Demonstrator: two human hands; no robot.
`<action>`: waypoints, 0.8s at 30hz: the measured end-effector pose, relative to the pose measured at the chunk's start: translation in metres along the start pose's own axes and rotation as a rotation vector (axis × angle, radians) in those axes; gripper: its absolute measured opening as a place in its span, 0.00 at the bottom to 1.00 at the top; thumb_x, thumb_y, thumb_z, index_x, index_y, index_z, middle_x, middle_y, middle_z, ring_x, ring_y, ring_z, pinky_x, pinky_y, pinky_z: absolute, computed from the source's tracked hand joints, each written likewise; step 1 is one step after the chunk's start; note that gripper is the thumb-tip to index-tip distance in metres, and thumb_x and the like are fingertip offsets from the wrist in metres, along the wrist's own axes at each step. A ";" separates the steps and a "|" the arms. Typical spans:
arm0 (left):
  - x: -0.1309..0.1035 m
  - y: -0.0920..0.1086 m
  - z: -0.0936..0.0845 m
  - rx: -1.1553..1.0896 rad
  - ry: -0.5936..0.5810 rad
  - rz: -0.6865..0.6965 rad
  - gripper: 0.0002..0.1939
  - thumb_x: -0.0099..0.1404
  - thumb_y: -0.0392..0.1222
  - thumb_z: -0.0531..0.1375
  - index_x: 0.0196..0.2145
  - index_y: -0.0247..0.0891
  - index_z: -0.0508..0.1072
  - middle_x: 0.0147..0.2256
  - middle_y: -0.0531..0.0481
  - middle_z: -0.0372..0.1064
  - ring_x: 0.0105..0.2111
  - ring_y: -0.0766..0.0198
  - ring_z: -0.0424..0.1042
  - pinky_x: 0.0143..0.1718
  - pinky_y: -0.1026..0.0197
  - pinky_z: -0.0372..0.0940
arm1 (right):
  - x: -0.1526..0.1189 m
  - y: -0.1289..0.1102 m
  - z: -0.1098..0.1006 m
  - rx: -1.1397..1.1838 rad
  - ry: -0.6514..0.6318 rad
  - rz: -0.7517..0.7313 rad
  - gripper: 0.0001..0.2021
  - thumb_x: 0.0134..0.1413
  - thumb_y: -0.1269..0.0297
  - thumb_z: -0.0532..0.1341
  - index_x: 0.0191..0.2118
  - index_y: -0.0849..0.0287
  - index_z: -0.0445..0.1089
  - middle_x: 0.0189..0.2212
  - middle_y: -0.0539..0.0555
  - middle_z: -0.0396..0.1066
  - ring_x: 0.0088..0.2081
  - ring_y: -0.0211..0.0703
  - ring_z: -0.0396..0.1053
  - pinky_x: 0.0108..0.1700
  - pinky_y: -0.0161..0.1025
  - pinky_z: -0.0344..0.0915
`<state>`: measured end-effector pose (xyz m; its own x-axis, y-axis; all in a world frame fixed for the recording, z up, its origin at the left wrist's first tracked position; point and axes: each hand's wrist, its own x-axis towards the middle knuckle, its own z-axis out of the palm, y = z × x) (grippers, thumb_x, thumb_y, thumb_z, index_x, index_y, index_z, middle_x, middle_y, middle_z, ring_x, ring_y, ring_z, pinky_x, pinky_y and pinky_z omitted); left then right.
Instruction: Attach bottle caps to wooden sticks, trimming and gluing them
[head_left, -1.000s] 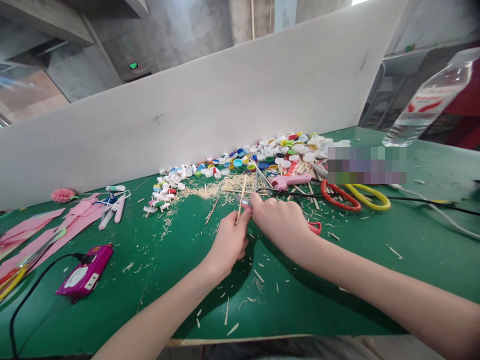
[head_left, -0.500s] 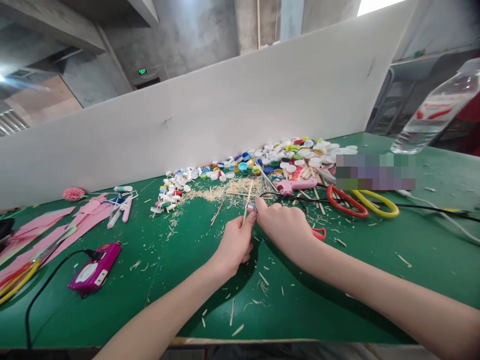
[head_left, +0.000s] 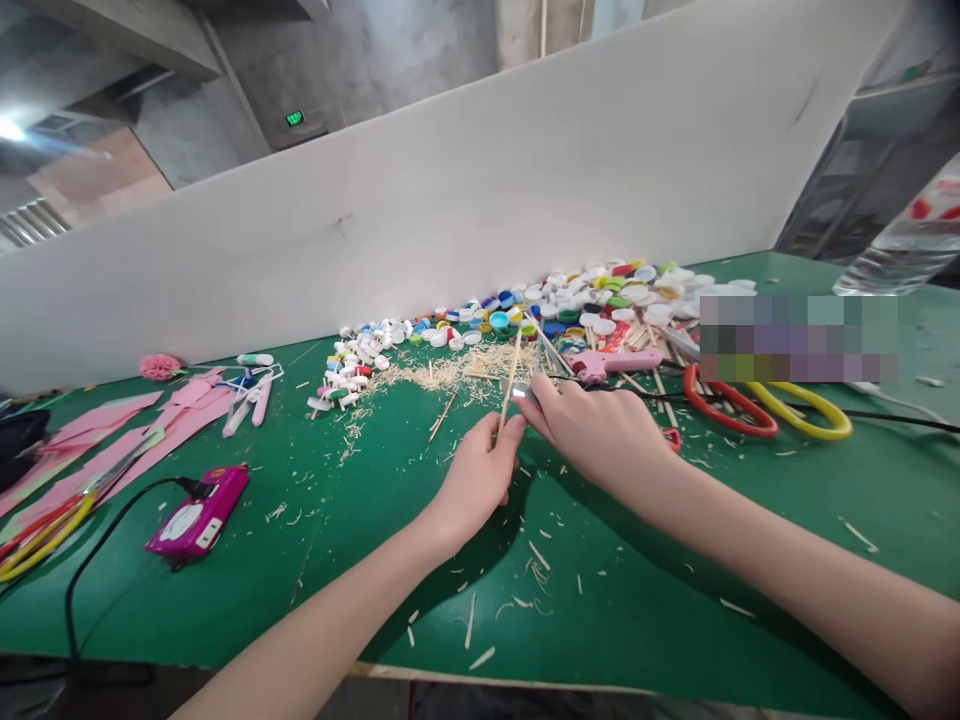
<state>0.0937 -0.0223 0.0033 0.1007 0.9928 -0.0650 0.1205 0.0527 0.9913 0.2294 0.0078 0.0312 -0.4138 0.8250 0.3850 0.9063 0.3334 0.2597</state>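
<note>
Over the green table [head_left: 300,590], my left hand [head_left: 480,470] is closed on a thin wooden stick [head_left: 513,370] that points up and away. My right hand [head_left: 592,425], just beside it, is closed on a small cutter [head_left: 523,392]; its metal part lies by the stick. Much of the cutter is hidden by my fingers. Behind my hands lies a heap of pale wood shavings [head_left: 442,370]. A darker stick [head_left: 442,417] rests on the table left of the hands.
Bottle caps [head_left: 600,295] line the white partition [head_left: 450,200]. A pink glue gun [head_left: 615,362], red-handled scissors [head_left: 731,410] and a water bottle [head_left: 904,245] are on the right. Pink paper [head_left: 180,420] and a magenta power box [head_left: 199,515] are on the left.
The view has shifted, so the bottle sits farther right. My right hand and the cutter have moved slightly away from my left hand, which still holds the stick.
</note>
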 end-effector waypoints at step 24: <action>-0.005 0.012 0.005 0.064 0.120 0.017 0.22 0.60 0.62 0.56 0.28 0.39 0.62 0.17 0.62 0.45 0.15 0.76 0.44 0.15 0.70 0.42 | -0.010 -0.007 -0.008 0.079 -0.067 0.106 0.17 0.66 0.59 0.40 0.41 0.61 0.62 0.29 0.58 0.68 0.26 0.43 0.70 0.22 0.35 0.38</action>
<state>0.0998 -0.0275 0.0147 -0.0147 0.9994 -0.0304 0.1833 0.0326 0.9825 0.2264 -0.0066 0.0327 -0.3111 0.8851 0.3461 0.9497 0.2756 0.1487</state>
